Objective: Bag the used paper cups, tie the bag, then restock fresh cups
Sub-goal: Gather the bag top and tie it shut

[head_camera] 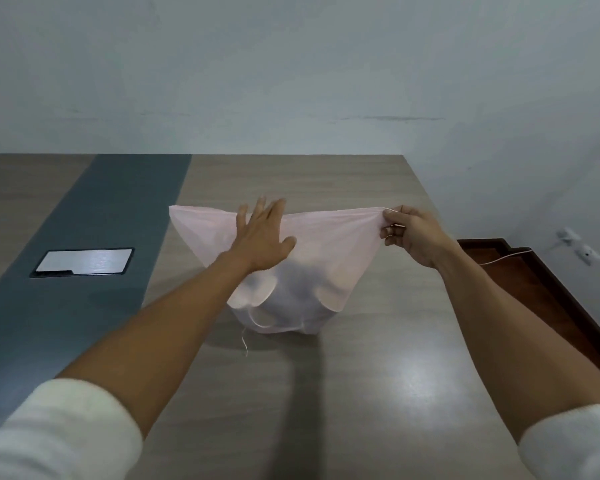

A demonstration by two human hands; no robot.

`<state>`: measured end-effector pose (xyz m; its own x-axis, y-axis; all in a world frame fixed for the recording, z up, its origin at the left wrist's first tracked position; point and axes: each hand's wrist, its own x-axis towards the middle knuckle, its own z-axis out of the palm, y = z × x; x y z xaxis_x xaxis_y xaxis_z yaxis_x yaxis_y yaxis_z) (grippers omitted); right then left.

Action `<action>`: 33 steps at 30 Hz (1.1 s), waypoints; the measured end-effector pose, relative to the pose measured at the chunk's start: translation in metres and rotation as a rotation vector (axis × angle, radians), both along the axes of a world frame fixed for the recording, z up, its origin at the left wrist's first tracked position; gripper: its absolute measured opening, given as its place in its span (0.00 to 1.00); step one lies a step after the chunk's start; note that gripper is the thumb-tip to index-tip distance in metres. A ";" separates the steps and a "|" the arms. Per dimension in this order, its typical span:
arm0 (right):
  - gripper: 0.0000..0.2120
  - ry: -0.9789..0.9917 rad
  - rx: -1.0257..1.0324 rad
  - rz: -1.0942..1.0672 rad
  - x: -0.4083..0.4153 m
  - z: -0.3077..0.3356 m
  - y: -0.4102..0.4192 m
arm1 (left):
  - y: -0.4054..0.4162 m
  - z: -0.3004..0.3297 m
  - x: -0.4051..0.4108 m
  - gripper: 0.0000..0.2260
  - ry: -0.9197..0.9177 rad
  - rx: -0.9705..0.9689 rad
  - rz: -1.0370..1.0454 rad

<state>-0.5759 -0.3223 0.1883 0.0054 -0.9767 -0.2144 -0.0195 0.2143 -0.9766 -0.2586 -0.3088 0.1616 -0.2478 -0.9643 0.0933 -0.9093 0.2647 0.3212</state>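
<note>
A pale pink, see-through plastic bag [329, 244] stands on the wooden table [361, 393] in the middle of the view, its top edge stretched wide. Blurred shapes of paper cups [257, 289] show through its lower part. My right hand [409, 233] pinches the bag's top right corner and holds it up. My left hand [262, 233] lies flat with straight, spread fingers against the upper front of the bag, near the middle of its top edge. A thin drawstring [245, 341] hangs from the bag's lower left onto the table.
A dark grey strip [84, 271] runs along the table's left part, with a shiny cable-port cover [84, 261] set in it. The table's right edge drops to a brown wooden ledge [534, 278]. A white wall stands behind, with sockets [582, 251] and a cable at right.
</note>
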 end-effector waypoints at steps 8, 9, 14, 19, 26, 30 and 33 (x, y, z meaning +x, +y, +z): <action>0.10 0.895 -0.237 -0.351 0.007 -0.029 -0.004 | -0.014 0.006 -0.001 0.12 0.182 0.180 -0.051; 0.15 1.046 -0.452 -0.364 0.021 -0.036 0.000 | -0.014 0.005 -0.003 0.14 0.185 0.190 -0.039; 0.21 1.239 -0.849 0.293 0.119 -0.076 0.028 | -0.006 0.000 -0.010 0.14 0.110 0.202 -0.051; 0.12 1.053 -0.526 0.311 0.137 -0.075 0.013 | 0.030 -0.034 -0.007 0.12 -0.162 -0.327 -0.044; 0.08 1.312 -0.798 0.314 0.127 -0.099 0.036 | 0.036 -0.054 -0.022 0.15 0.219 0.088 0.168; 0.10 1.199 -0.635 0.386 0.125 -0.121 0.049 | 0.037 -0.052 -0.017 0.12 0.238 0.151 0.130; 0.15 1.030 -0.392 0.459 0.122 -0.121 0.037 | 0.051 -0.056 -0.017 0.11 0.015 0.024 -0.090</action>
<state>-0.4540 -0.2856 0.0674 0.3711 -0.9285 -0.0103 -0.8292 -0.3264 -0.4538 -0.2759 -0.2575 0.1053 -0.3319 -0.9404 0.0744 -0.8773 0.3367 0.3420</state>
